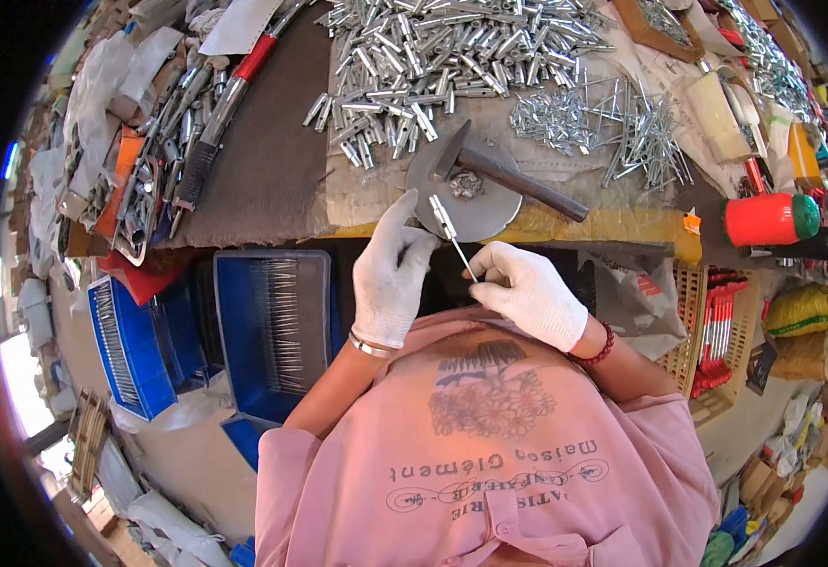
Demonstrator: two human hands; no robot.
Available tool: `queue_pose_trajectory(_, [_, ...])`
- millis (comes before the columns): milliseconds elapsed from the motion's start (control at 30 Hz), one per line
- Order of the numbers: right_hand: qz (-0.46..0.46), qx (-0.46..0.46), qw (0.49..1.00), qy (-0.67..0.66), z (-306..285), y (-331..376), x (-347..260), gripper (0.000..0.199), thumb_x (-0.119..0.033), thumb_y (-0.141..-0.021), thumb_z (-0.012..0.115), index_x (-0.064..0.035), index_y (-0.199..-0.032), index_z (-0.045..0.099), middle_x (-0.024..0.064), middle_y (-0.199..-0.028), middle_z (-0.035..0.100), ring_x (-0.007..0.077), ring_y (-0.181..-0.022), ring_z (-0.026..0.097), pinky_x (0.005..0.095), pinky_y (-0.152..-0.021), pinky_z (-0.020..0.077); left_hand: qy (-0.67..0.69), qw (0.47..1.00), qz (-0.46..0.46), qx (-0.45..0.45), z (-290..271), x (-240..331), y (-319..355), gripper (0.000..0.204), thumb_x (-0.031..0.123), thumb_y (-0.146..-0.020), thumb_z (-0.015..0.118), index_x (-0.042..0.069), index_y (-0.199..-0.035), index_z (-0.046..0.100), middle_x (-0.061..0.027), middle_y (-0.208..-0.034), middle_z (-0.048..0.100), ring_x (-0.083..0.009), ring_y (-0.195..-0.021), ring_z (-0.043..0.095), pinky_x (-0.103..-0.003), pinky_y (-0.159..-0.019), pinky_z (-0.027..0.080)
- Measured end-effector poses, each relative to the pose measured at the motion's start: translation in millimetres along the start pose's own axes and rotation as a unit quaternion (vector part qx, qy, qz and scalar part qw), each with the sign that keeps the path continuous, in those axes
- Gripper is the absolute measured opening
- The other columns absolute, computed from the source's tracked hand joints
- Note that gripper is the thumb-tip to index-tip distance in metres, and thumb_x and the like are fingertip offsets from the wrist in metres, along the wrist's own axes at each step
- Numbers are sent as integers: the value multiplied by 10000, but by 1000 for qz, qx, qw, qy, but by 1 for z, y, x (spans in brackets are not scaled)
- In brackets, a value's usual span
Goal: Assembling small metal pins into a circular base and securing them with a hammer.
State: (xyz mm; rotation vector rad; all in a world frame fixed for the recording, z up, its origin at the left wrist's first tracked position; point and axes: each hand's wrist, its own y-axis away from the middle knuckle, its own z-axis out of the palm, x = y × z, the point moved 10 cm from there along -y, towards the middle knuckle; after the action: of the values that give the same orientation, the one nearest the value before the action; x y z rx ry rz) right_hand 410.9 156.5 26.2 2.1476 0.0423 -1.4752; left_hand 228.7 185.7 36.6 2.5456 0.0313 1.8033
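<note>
Both my hands wear white knitted gloves and are raised just in front of the bench edge. In my right hand (532,291), thumb and fingers pinch the lower end of a thin metal rod (461,253). A shiny tubular metal piece (442,217) sits at the rod's upper end, over a round grey metal disc (491,223). My left hand (387,279) is beside the rod, its index finger stretched up and the other fingers partly bent, with nothing visible in it. On the disc lies a hammer (532,186), its handle pointing right.
Tubular metal pieces (423,57) are heaped at the far middle, with small metal parts (554,121) and thin rods (648,142) to their right. Tools (173,123) crowd the left. Below are a blue bin (230,321) and a yellow crate (678,321). A red-green container (763,219) stands right.
</note>
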Motion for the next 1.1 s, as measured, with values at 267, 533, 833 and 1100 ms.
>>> queue_pose_trajectory(267, [20,-25,999,-41,23,0,-9,222,-106,-913,733,-20,-1112,684,63,-779,653,118,-706,595,302,-686,511,207,968,-143,-23,8,-19,10,749,20,-963,742,16,-1624,391,-53,-930,732,-69,-727,620,-224,-603,498])
queue_pose_trajectory(533, [-68,-4,998,7,18,-7,-37,303,-45,-936,707,-29,-1238,703,32,-810,685,94,-703,609,268,-671,515,267,952,-132,75,-51,-37,21,613,69,-941,759,41,-1500,509,-29,-970,712,-74,-801,608,-225,-675,473])
queue_pose_trajectory(833, [-289,340,852,273,-48,-7,-14,334,12,-993,619,37,-1320,683,88,-1206,761,146,-845,648,283,-799,545,184,843,-331,382,-215,-298,96,610,90,-904,767,6,-1469,551,-93,-1000,718,-150,-878,672,-284,-754,550])
queue_pose_trajectory(1100, [-297,328,857,265,-51,-6,-6,342,-17,-972,612,76,-1297,665,178,-1236,757,205,-764,633,314,-683,541,19,773,-368,516,-300,-465,114,515,112,-790,849,-2,-1272,707,-143,-1148,774,-270,-1024,731,-370,-937,564])
